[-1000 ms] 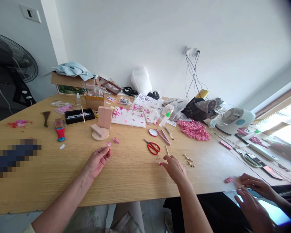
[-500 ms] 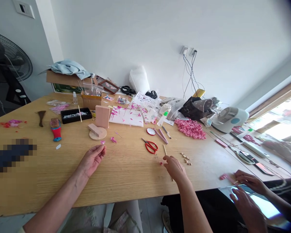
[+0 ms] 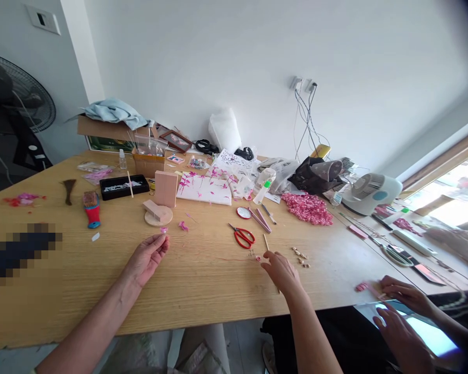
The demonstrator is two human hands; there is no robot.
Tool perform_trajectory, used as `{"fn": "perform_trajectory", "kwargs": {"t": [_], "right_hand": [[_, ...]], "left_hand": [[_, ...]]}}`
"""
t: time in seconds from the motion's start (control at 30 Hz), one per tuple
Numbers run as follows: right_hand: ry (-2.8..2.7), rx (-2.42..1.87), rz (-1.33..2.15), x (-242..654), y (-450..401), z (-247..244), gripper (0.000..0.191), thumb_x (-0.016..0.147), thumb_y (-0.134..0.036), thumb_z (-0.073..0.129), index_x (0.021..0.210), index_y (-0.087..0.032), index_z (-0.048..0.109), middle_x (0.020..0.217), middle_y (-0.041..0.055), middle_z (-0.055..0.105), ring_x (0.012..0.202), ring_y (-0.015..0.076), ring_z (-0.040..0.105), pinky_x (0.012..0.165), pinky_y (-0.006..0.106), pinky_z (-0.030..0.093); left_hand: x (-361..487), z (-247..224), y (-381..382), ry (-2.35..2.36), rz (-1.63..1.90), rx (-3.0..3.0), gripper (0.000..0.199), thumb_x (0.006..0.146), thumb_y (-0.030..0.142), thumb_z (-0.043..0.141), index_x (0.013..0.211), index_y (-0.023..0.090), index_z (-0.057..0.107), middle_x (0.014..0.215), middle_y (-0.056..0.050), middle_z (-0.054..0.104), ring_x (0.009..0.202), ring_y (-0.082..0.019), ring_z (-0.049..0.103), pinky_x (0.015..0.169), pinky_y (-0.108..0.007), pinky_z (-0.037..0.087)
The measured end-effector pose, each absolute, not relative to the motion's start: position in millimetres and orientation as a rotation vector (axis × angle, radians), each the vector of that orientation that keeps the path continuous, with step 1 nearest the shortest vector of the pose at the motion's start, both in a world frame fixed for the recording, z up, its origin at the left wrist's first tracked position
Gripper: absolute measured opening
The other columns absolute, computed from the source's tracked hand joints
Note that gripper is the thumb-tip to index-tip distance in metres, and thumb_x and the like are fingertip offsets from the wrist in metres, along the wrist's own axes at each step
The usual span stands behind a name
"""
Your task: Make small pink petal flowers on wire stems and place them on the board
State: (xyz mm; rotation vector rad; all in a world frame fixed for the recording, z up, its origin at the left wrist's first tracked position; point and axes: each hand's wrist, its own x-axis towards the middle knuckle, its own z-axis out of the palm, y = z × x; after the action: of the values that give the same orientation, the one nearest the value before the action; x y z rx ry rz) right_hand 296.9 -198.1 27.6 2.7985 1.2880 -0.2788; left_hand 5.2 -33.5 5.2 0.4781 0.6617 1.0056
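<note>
From the head camera, we have our left hand [image 3: 147, 258] over the near left half of the wooden table [image 3: 203, 280], thumb and forefinger pressed together, pinching a small pink scrap [image 3: 163, 230]. Just beyond those fingertips a wooden disc [image 3: 163, 222] with a small wooden block [image 3: 153, 209] on it stands in the way, and behind it an upright wooden board [image 3: 166, 188] hides part of the far side. A second pink piece [image 3: 183, 226] lies to the right of the pinched one.

Our right hand [image 3: 284, 271] is low over the near table, its fingers bent across a thin stick [image 3: 266, 242] whose two ends show; we cannot tell whether they grip it. Left of the thumb sits a little reddish curl [image 3: 258, 258]. Red-handled scissors [image 3: 244, 237] lie farther off to the left of this hand, and several pale bits [image 3: 301, 257] lie just to its right.

Beyond the scissors we see a red-rimmed round dish [image 3: 244, 213] and, farther right, a pink heap [image 3: 308, 209]. To the far left there are a black tray [image 3: 108, 193] and a red-and-blue brush [image 3: 92, 212]. At the near right, a co-worker's hands [image 3: 403, 295] are beside a pink strip.
</note>
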Motion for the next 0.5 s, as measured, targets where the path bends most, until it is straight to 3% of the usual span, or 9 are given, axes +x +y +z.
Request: {"fn": "perform_trajectory", "kwargs": {"t": [0.13, 0.3, 0.4, 0.5], "right_hand": [[1.262, 2.838, -0.246, 286.7, -185.9, 24.8, 0.032, 0.080, -0.043, 0.035, 0.089, -0.023, 0.057, 0.094, 0.0070, 0.059, 0.084, 0.0227, 0.057, 0.057, 0.028, 0.036], [1.325, 2.779, -0.284, 291.1, -184.4, 19.5, 0.023, 0.080, -0.025, 0.038, 0.091, -0.025, 0.058, 0.097, 0.0050, 0.059, 0.085, 0.0195, 0.057, 0.058, 0.025, 0.036], [1.352, 2.768, -0.295, 298.6, -190.7, 20.9, 0.033, 0.076, -0.013, 0.041, 0.103, -0.028, 0.054, 0.103, 0.0032, 0.056, 0.088, 0.0169, 0.057, 0.059, 0.024, 0.035], [1.318, 2.791, -0.273, 299.6, -191.6, 24.6, 0.032, 0.076, -0.017, 0.044, 0.105, -0.026, 0.053, 0.104, 0.0042, 0.056, 0.089, 0.0185, 0.056, 0.059, 0.024, 0.036]], "left_hand": [[3.8, 4.4, -33.8, 0.661, 1.000, 0.490, 0.010, 0.066, 0.000, 0.058, 0.064, 0.008, 0.065, 0.061, -0.004, 0.065, 0.053, -0.007, 0.058, 0.051, -0.013, 0.049], [-1.4, 4.1, -31.8, 0.681, 1.023, 0.477, 0.013, 0.066, -0.001, 0.057, 0.064, 0.009, 0.065, 0.060, -0.004, 0.065, 0.053, -0.007, 0.058, 0.051, -0.013, 0.049], [-4.2, 5.3, -30.1, 0.684, 1.032, 0.479, 0.014, 0.067, -0.001, 0.056, 0.066, 0.009, 0.065, 0.060, -0.004, 0.065, 0.052, -0.007, 0.058, 0.050, -0.013, 0.049], [-4.9, 6.8, -29.4, 0.681, 1.036, 0.476, 0.015, 0.067, -0.002, 0.057, 0.068, 0.009, 0.066, 0.061, -0.004, 0.065, 0.052, -0.007, 0.058, 0.050, -0.013, 0.049]]}}
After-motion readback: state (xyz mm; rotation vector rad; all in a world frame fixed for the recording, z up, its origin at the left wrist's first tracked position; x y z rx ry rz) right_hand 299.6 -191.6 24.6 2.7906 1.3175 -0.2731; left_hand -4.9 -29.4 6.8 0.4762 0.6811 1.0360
